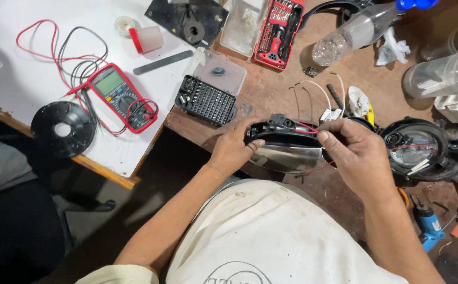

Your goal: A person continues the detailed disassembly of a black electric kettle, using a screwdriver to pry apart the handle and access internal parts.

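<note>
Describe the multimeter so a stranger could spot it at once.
Start at the white board covering the bench's left side. Near its front edge lies the multimeter, amid red and black leads. Only it has a red casing, grey screen and round dial.

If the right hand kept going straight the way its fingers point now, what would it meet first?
The right hand points leftward along the black curved part it already pinches, by the red wire. Past that, most likely the left hand; depth is unclear.

A black curved housing [286,144] with a shiny clear underside and red wires, held level above the brown bench.
</note>
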